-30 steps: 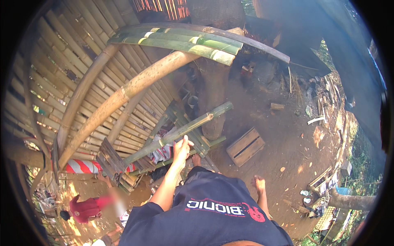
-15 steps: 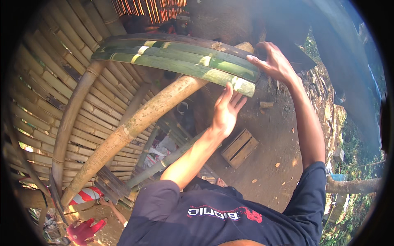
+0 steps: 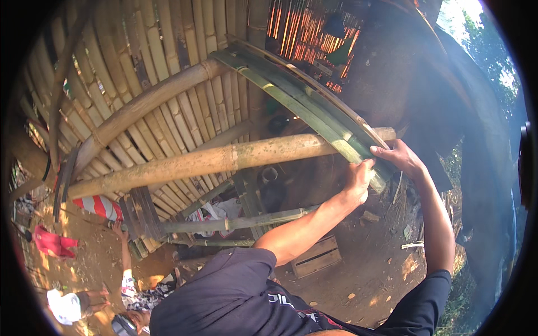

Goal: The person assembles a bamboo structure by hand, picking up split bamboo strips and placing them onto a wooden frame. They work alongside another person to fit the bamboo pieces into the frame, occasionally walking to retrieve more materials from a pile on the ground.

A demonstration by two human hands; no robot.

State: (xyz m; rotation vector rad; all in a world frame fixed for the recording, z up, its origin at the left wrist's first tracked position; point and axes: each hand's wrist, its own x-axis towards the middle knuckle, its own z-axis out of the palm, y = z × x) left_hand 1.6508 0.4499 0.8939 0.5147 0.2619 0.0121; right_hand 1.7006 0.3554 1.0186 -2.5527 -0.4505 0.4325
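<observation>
Several long split bamboo slats, mostly green and one brown at the far edge, rest across a thick bamboo pole and a second pole to its left. My left hand is closed around the near edge of the green slats, close to their right end. My right hand grips the same end from the far side, its thumb lying on the brown slat's edge. Its other fingers are partly hidden. The slats' right end sticks out a little below my hands.
A bamboo slat wall rises at the left. Below the poles are a wooden crate and a bamboo frame. At the lower left, a person in a patterned shirt reaches to the frame; others stand beyond. Smoke hazes the right side.
My view has turned, so the slats slant down to the right. My left hand has gone from open fingers to a grip on them. The right hand has closed on their end.
</observation>
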